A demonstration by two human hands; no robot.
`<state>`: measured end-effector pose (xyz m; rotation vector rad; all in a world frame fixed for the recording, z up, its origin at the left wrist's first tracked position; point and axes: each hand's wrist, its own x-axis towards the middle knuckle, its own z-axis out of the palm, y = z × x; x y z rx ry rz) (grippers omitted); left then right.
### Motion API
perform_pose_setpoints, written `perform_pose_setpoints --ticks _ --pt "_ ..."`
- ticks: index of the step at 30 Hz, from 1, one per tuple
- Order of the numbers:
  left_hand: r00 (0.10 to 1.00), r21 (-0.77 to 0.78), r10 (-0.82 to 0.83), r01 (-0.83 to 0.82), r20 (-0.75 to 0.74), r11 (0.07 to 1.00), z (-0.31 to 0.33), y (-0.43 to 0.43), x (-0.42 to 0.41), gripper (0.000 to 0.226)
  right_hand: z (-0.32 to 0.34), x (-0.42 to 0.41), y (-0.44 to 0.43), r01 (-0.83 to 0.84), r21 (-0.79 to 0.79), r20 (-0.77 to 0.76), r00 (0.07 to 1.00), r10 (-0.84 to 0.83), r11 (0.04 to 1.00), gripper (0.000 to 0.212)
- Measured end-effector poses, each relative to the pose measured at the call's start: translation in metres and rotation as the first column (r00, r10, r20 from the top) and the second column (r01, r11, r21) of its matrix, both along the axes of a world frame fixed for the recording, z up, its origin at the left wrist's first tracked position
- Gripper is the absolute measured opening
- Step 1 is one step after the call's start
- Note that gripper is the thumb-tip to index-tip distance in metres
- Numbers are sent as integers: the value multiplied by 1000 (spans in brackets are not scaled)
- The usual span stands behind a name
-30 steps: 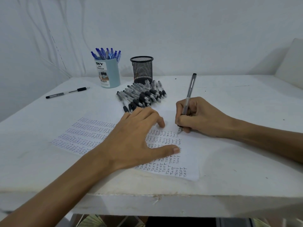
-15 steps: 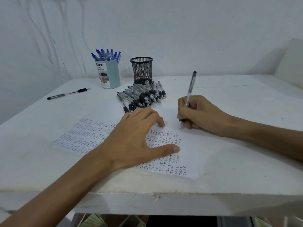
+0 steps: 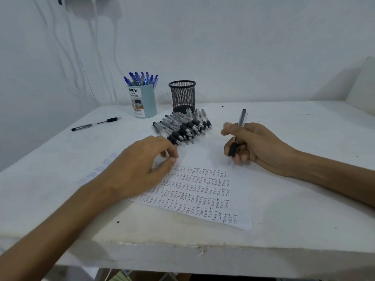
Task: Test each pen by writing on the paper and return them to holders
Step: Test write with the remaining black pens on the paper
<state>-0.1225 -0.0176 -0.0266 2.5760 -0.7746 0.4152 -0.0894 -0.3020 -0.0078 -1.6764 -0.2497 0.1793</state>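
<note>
A sheet of paper (image 3: 203,191) covered in rows of the word TEST lies on the white table (image 3: 284,199). My right hand (image 3: 249,142) grips a clear pen with a black grip (image 3: 241,118), its tip lifted just above the paper's far edge. My left hand (image 3: 140,167) hovers over the paper's left part with fingers loosely curled, holding nothing. A pile of several clear black-grip pens (image 3: 182,128) lies behind the paper. Behind the pile stand a black mesh holder (image 3: 182,96) and a light blue holder (image 3: 144,102) with several blue pens (image 3: 142,78).
One black-grip pen (image 3: 95,123) lies alone at the table's left. The table's front edge (image 3: 182,246) is chipped. A white wall with hanging cables (image 3: 67,47) stands behind, and a white cushion (image 3: 363,82) sits at the far right.
My right hand has lifted the pen off the paper and moved back, thumb now raised. My left hand has lifted from flat on the paper and its fingers have curled.
</note>
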Motion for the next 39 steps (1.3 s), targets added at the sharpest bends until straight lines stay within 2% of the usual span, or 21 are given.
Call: perform_pose_setpoints --ticks 2,6,11,16,19,23,29,33,39 --pt "999 -14 28 -28 14 1000 1 13 3 22 2 1 0 2 31 -67 998 0 1000 29" --pt "995 -43 98 -97 21 994 5 39 10 11 3 1 5 -40 -63 -39 999 37 997 32" --pt "993 -42 118 -118 -4 992 11 59 24 15 20 9 17 14 -313 147 989 34 950 34" --pt "995 -62 95 -97 -36 993 15 66 44 21 41 38 35 99 -517 338 936 96 850 31" --pt "991 -8 134 -134 26 991 17 77 64 22 53 59 51 158 -643 394 907 147 749 34" --pt "959 26 239 -246 153 969 12 95 89 17 59 85 77 247 -730 458 869 188 637 40" --pt "880 36 421 -438 218 898 1 110 104 21 51 106 97 291 -817 456 854 250 497 43" --pt "814 22 566 -573 131 819 -8 124 107 38 52 106 98 334 -833 476 838 266 440 52" --pt "689 22 719 -721 -90 693 -9 142 109 50 53 100 101 421 -804 552 792 261 420 39"
